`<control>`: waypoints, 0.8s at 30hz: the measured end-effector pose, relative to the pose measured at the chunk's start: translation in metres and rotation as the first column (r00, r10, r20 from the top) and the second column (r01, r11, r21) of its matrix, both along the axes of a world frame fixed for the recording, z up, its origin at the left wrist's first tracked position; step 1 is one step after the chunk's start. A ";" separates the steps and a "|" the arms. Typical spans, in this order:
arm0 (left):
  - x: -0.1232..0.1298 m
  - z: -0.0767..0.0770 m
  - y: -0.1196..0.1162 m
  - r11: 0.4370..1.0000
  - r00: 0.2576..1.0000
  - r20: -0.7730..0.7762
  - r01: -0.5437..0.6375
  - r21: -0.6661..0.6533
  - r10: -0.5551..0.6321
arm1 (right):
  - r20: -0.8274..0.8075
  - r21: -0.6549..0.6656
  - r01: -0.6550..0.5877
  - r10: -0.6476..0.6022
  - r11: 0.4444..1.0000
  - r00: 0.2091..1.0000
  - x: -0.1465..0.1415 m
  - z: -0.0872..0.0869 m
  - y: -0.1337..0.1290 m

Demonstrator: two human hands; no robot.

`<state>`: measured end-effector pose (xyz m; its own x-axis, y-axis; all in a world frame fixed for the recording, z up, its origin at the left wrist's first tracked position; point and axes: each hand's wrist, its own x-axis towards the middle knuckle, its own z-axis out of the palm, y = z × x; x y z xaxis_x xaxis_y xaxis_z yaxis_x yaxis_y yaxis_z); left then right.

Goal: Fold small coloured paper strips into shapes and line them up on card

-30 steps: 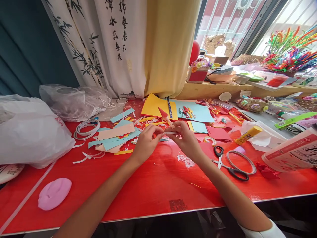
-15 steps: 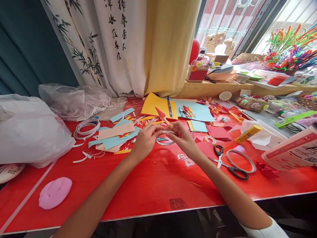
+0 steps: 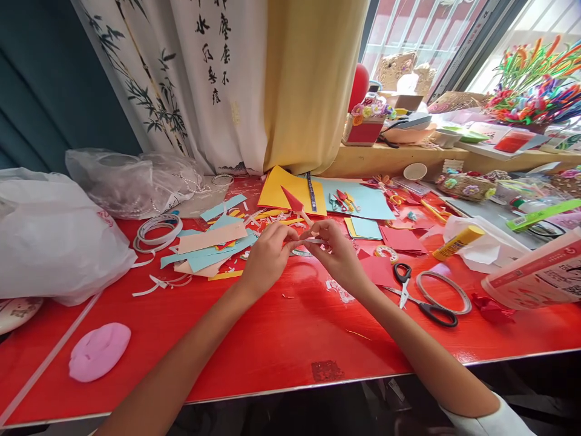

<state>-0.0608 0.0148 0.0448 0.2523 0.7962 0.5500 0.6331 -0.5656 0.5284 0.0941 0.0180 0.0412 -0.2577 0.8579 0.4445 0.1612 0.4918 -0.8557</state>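
My left hand (image 3: 272, 251) and my right hand (image 3: 334, 248) meet above the middle of the red table, with fingertips pinched close together. Between them they hold a small folded paper piece with a red pointed tip (image 3: 291, 198) and a pale stem, tilted up to the left. A thin white strip (image 3: 316, 241) shows at the fingers of my right hand. Exactly where each finger grips is partly hidden. Below the hands lies a tape roll, mostly covered. Similar small pointed paper pieces (image 3: 345, 201) rest on light blue paper (image 3: 376, 207) behind.
Paper strips and scraps (image 3: 211, 239) lie left of my hands, near white tape rolls (image 3: 158, 231). At right are scissors (image 3: 403, 293), a tape ring (image 3: 445, 292), a glue stick (image 3: 458, 242) and a large tub (image 3: 535, 272). Pink putty (image 3: 100, 351) sits front left, a white bag (image 3: 59, 236) behind it.
The view has shifted slightly. My fingers have moved a little on the paper piece, and its red tip sits slightly higher and further left. Both hands keep their hold.
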 end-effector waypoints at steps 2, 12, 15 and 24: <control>0.001 0.001 -0.001 1.000 1.000 -0.013 -0.011 -0.004 0.011 | -0.037 -0.021 -0.032 0.032 0.999 0.999 -0.001 0.000 0.000; 0.005 -0.007 -0.006 0.985 0.993 -0.102 -0.044 0.169 0.062 | -0.178 -0.155 -0.150 0.122 0.976 0.976 -0.003 0.002 -0.001; 0.003 -0.007 -0.006 0.944 0.966 -0.232 -0.033 0.329 0.115 | -0.221 -0.203 -0.208 0.162 0.957 0.962 -0.003 0.005 -0.002; -0.012 -0.005 -0.006 0.774 0.865 -0.460 0.150 0.615 0.198 | -0.312 -0.264 -0.298 0.211 0.917 0.926 -0.001 0.012 -0.006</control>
